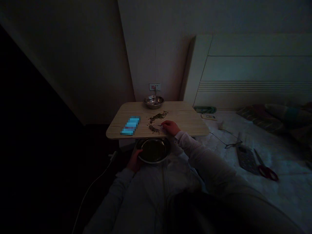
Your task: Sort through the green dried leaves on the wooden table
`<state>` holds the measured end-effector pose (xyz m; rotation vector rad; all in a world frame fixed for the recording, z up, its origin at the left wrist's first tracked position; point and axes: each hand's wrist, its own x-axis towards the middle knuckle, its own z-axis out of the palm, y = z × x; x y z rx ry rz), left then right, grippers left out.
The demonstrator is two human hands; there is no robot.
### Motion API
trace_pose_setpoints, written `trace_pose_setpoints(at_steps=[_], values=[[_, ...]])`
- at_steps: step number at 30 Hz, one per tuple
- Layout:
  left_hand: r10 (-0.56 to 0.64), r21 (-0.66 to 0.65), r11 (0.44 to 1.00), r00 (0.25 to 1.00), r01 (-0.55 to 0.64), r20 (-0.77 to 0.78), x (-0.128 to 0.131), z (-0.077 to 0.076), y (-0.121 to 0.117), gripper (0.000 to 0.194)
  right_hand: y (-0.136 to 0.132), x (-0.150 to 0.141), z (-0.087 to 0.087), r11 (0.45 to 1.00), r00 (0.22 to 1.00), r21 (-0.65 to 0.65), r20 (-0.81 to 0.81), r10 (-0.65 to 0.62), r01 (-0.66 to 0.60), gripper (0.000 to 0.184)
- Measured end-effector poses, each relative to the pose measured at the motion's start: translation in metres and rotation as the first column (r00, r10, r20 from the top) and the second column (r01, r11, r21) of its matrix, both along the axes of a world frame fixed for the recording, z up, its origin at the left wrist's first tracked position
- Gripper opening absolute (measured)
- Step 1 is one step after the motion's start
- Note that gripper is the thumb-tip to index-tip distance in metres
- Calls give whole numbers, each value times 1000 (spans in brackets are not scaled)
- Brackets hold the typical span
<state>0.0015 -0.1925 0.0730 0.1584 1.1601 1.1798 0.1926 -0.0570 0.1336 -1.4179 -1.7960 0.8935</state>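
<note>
Small dark bits [158,116], like seeds or beans, lie scattered in a curved patch on the wooden table [182,113]. My right hand [171,127] is at the patch's right side, fingers pinched together low over the tabletop. A small pale piece seems to show at the fingertips, too dim to name. Below the table's front edge, my left hand [135,160] grips the left rim of a round metal basin [154,160], thumb over the edge. The basin's inside is dark, and its contents cannot be made out.
A shiny metal bowl [154,102] stands at the table's back edge, under a wall socket [154,86]. A lit phone [131,125] lies on the left. Right of the table, a bed [226,191] holds red-handled scissors [267,172] and a cord. A white cable [94,181] runs down at left.
</note>
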Motion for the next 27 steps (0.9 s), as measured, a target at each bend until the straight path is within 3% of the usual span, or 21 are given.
trace_pose_setpoints(at_steps=[5, 10, 18, 27], values=[[1, 7, 1000, 1000, -1, -2, 1, 2, -1, 34, 0, -1, -1, 1000, 999, 1, -18, 27, -27, 15], [16, -1, 1000, 1000, -16, -22, 1, 5, -1, 32, 3, 1, 1, 999, 998, -10, -33, -47, 46, 17], [28, 27, 999, 999, -27, -35, -2, -6, 2, 25, 0, 0, 4, 1000, 999, 15, 44, -11, 11, 15], [44, 1, 999, 998, -44, -49, 2, 7, -3, 25, -3, -2, 3, 999, 999, -25, -25, 25, -26, 15]])
